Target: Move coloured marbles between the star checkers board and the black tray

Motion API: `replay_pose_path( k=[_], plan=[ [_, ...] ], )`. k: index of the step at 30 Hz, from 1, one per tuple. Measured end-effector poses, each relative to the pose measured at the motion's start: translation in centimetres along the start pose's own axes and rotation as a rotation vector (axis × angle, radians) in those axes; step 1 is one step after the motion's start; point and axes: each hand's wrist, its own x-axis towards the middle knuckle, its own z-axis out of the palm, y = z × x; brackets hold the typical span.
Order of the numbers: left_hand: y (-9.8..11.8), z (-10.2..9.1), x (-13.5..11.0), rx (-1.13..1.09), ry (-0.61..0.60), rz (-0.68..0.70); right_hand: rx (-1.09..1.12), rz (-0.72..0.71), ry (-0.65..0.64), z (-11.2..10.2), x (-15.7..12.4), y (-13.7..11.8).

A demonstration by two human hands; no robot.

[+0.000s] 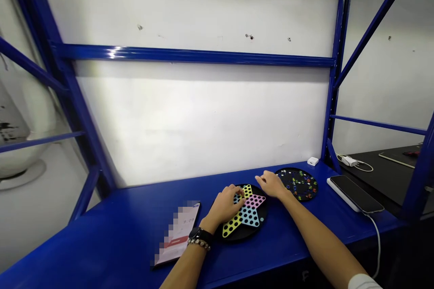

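round black board [242, 234], flat between the front and back edges of the glossy blue table [135, 226]; its yellow, pink and pale-blue star is dotted black. left hand [225, 204]: fingers curled over the star's left side. right hand [272, 184]: fingers bent, beside a round black marble-strewn tray [305, 197]. whether either pinches anything cannot be told.

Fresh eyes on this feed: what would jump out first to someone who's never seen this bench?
First, the yellow, pink and blue star board full of black holes, on a black round base near the blue tabletop's front, the left hand over its left side. Next, the black round tray of small, glossy, colored pieces, beyond the right hand.
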Motion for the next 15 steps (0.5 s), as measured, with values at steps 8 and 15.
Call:
replay_pose_path(
  k=[8, 15],
  plan=[
    [0.5, -0.3, -0.1, 0.038, -0.016, -0.03, -0.179, 0.46, 0.082, -3.3, -0.1, 5.5],
    [0.7, -0.5, -0.1, -0.077, -0.101, 0.043, 0.11, 0.133, 0.025, -1.7, -0.2, 2.5]
  ],
)
